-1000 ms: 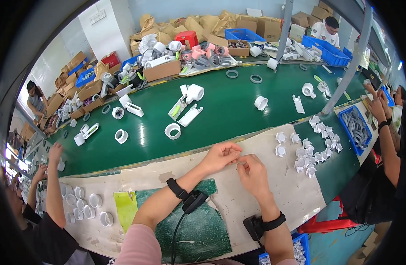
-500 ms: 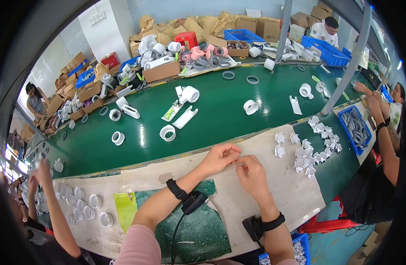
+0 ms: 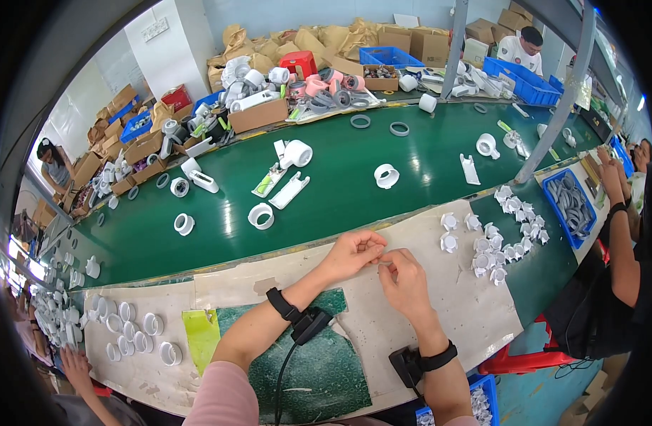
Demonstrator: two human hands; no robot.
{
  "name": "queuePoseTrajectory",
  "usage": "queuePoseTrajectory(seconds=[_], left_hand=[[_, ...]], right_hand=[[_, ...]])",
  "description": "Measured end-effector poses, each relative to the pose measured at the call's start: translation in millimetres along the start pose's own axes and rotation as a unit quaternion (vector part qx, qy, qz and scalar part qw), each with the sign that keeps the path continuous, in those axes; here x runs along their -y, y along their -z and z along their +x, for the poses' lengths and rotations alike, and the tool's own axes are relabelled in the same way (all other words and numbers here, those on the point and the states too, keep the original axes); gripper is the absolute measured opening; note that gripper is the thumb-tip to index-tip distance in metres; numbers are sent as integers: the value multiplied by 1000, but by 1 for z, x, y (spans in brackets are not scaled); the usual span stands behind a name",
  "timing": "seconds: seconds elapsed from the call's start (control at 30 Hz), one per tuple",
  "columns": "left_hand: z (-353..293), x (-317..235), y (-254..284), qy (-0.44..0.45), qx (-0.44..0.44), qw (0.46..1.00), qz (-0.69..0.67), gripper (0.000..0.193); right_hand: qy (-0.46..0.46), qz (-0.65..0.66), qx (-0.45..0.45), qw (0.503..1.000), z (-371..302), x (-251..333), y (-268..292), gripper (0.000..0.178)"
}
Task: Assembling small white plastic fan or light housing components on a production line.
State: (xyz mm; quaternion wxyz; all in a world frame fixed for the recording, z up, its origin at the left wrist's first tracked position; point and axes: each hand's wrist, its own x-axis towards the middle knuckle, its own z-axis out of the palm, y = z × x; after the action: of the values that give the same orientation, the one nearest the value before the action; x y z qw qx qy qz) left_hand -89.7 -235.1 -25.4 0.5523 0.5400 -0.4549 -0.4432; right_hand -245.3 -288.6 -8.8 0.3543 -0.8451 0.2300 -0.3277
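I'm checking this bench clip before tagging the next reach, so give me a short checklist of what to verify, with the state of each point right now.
1. Both hands in view: ok. The left hand and right hand meet fingertip to fingertip over the beige mat.
2. What the fingers pinch: cannot tell, too small to make out.
3. Parts supply: ok. A cluster of small white parts lies on the mat to the right of the right hand.
4. Mat under the hands: ok, bare there.
5. Wrist straps: ok. Black bands sit on both wrists.
6. Neighbour: ok. Another person's arm at the right edge is apart from the hands.
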Motion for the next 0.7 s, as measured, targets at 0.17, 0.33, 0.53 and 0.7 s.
queuePoseTrajectory(seconds=[0.17, 0.33, 0.53, 0.7], left_hand=[[0, 1, 0, 0, -2, 1000, 0, 18], [0, 0, -1, 1, 0, 1000, -4, 18], [0, 1, -1, -8, 0, 1000, -4, 18], [-1, -1, -1, -4, -1, 1000, -4, 18]], right_hand=[[2, 2, -1, 1000, 0, 1, 0, 11], [2, 5, -1, 1000, 0, 0, 1, 11], [1, 10, -3, 1000, 0, 2, 1, 11], [5, 10, -3, 1000, 0, 2, 1, 11]])
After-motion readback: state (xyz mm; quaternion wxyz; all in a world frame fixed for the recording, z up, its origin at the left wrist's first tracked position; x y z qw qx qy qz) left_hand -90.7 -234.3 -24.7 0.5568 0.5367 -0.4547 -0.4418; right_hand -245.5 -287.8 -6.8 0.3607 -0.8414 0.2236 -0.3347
